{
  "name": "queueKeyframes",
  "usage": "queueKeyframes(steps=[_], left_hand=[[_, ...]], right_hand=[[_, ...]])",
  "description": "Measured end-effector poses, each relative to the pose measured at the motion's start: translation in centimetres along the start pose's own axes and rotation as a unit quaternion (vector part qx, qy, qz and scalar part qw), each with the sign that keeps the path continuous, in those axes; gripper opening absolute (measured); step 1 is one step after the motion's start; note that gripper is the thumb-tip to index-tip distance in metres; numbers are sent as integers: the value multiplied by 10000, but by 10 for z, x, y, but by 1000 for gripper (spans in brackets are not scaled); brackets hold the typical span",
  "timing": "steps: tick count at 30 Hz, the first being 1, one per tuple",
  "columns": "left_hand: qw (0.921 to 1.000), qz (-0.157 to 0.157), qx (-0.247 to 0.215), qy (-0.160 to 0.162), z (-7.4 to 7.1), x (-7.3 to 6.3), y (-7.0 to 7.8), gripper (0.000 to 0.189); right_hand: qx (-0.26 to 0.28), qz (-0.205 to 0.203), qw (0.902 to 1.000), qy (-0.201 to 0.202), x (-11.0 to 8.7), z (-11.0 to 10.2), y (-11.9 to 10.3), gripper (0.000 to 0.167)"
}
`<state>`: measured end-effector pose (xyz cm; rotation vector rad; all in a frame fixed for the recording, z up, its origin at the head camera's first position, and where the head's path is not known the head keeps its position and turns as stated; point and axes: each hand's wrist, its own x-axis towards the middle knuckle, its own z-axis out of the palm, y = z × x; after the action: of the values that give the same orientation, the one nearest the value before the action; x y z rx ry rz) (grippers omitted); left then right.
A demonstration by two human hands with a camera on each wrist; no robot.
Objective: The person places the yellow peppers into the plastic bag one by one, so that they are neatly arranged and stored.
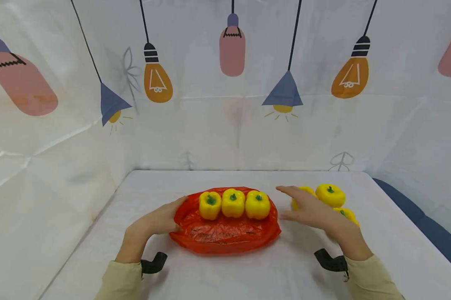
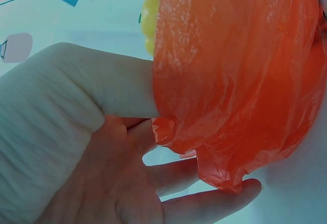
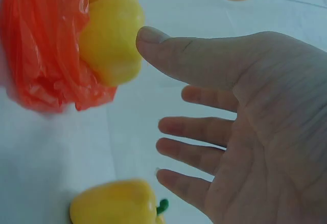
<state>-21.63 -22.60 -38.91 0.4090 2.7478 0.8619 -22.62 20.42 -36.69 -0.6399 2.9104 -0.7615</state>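
A red plastic bag (image 1: 225, 239) lies spread on the table with its mouth facing up. Along its far side three yellow bell peppers (image 1: 233, 203) stand in a row, green stems showing. My left hand (image 1: 158, 217) holds the bag's left edge; in the left wrist view the thumb (image 2: 125, 86) runs behind the red film and the fingers (image 2: 204, 203) lie on its other side. To the right of the bag, my right hand (image 1: 315, 212) is spread and holds nothing. More yellow bell peppers (image 1: 330, 196) sit beside and behind it, partly covered by the hand.
The white table (image 1: 247, 279) meets a pale backdrop (image 1: 210, 137) printed with hanging lamps. A dark blue chair-like shape (image 1: 416, 212) stands past the table's right edge. Dark curved mounts (image 1: 154, 263) stick out at both wrists.
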Motion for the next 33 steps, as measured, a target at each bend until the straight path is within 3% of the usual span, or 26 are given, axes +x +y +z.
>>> queueKeyframes(steps=[13, 23, 33], left_hand=[[9999, -46, -71, -56, 1, -2, 1, 89], [10000, -39, -54, -51, 0, 0, 0, 90], [9999, -80, -39, -56, 0, 1, 0, 89]], right_hand=[[-117, 597, 9977, -291, -29, -34, 22, 76], [-450, 934, 9929, -581, -42, -55, 38, 74], [-357, 1526, 9837, -876, -50, -64, 60, 76]])
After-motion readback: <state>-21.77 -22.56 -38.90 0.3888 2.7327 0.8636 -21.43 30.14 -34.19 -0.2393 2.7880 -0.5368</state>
